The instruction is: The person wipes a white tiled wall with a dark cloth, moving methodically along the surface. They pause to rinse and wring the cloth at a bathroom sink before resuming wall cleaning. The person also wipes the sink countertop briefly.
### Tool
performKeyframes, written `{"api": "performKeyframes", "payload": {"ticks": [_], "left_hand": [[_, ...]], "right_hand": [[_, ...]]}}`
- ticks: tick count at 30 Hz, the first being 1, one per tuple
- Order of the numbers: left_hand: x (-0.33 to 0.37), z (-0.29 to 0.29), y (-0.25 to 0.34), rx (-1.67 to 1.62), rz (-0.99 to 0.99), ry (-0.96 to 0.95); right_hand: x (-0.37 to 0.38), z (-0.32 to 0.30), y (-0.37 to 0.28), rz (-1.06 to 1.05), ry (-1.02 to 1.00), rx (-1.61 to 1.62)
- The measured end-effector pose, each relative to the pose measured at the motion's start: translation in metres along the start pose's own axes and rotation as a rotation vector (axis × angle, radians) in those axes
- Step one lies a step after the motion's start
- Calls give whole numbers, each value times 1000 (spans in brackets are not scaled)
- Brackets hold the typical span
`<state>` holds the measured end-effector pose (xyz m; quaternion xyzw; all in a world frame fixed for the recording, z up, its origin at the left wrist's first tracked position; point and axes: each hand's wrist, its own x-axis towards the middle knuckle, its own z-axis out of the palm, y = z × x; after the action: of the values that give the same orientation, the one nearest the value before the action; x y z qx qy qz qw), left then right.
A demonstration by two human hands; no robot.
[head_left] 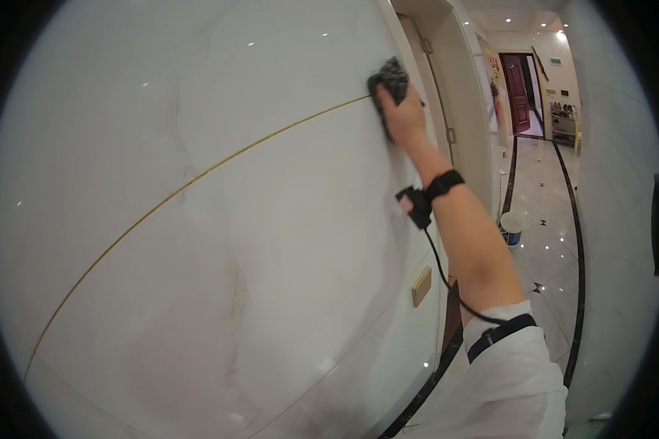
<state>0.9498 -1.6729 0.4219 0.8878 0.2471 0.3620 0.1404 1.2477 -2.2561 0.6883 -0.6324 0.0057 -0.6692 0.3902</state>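
My right hand is raised at arm's length, its fingers closed on a dark grey cloth. The bunched cloth lies against the glossy white marble-look wall, close to the wall's right edge beside a door frame. A thin gold line curves across the wall and ends at the cloth. Part of the cloth is hidden under my palm. On my right wrist sits a black strap with a small black device, and a cable runs from it toward the sleeve. My left hand is out of the picture.
A cream door frame borders the wall. Low on the wall is a gold switch plate. A bucket stands on the tiled hallway floor. Farther off are a shoe rack and a dark red door standing ajar.
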Motion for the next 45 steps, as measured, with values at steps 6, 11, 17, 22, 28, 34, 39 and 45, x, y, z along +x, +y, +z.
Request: {"api": "performKeyframes", "payload": {"ticks": [6, 11, 17, 22, 28, 34, 39, 45], "left_hand": [[1, 1, -3, 11, 28, -10], [0, -6, 4, 59, -22, -38], [2, -5, -2, 24, -32, -39], [3, -9, 11, -25, -50, -74], [5, -13, 13, 25, 9, -43], [3, -14, 2, 91, 92, -4], [6, -2, 12, 81, 74, -43], [4, -12, -2, 160, 87, 1]], "right_hand": [[23, 26, -25, -118, 19, 142], [-11, 44, -115, -553, -23, 101], [54, 32, -73, -175, -18, 68], [22, 29, -95, -135, -43, 199], [-183, 1, -153, -784, -405, 235], [-128, -4, -83, -605, -186, 131], [-82, -17, 17, 58, 87, 106], [-310, -21, -83, -231, -279, 139]]}}
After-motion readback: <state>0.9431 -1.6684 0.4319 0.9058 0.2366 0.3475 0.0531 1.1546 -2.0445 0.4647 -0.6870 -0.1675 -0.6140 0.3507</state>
